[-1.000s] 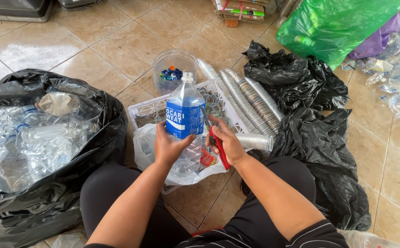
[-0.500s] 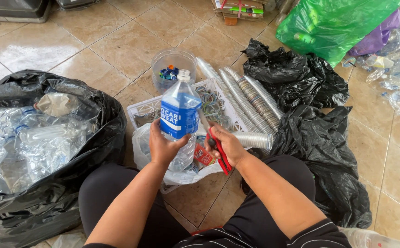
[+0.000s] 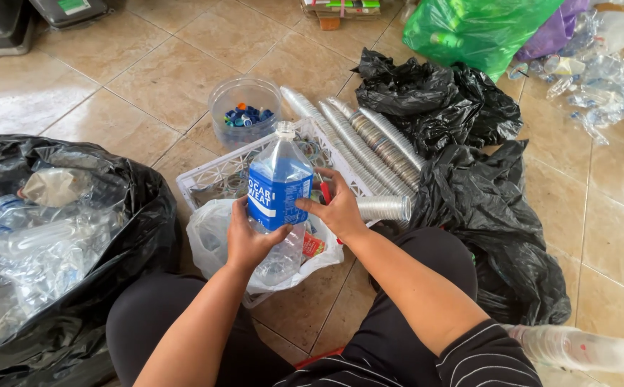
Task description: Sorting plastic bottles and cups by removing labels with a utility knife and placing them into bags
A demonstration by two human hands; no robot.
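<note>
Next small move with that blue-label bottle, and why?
Probably peel the label: the left hand grips the capless bottle low, the right hand pinches the blue label edge, and bare bottles fill the black bag.

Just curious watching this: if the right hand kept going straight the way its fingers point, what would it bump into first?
The right hand points left, so it meets the blue-labelled bottle at once; its fingertips already seem to touch the label.

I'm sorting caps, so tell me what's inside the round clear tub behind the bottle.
The clear tub holds a small heap of bottle caps, mostly blue, a few orange or red. They cover only part of its bottom. Anything beneath the heap is hidden.
</note>
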